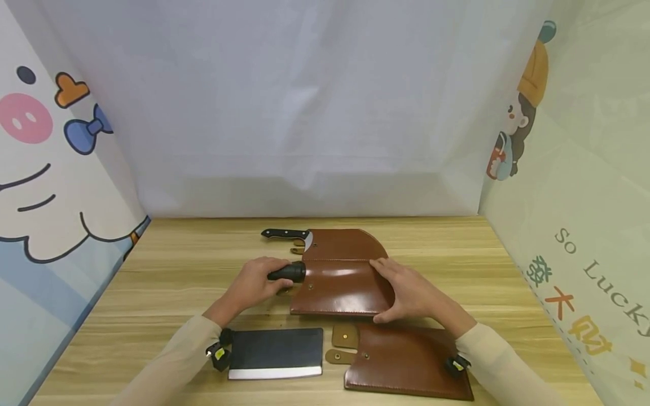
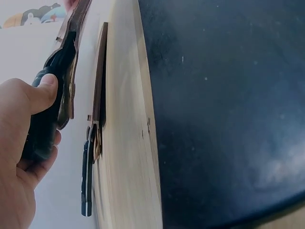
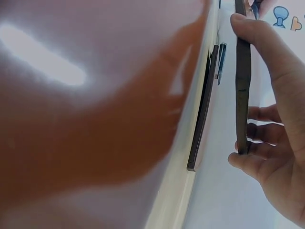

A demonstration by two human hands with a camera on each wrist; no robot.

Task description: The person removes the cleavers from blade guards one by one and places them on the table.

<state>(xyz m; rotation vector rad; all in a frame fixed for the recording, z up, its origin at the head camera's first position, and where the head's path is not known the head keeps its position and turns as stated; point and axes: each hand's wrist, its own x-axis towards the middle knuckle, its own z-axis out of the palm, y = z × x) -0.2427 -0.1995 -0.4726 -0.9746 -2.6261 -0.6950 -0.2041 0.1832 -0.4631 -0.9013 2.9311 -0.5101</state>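
My left hand grips the black handle of a cleaver whose blade is inside a brown leather sheath. In the left wrist view, the thumb lies along that handle. At the sheath's other end, my right hand holds it across its edges, with thumb and fingers spread apart. The right wrist view shows this sheath edge-on, raised off the table. How far the blade sits inside is hidden by the leather.
Behind lies another sheathed knife with a black riveted handle. In front are a dark cleaver blade with a bright edge, and a third brown sheath with strap tabs. The wooden table meets a white cloth backdrop.
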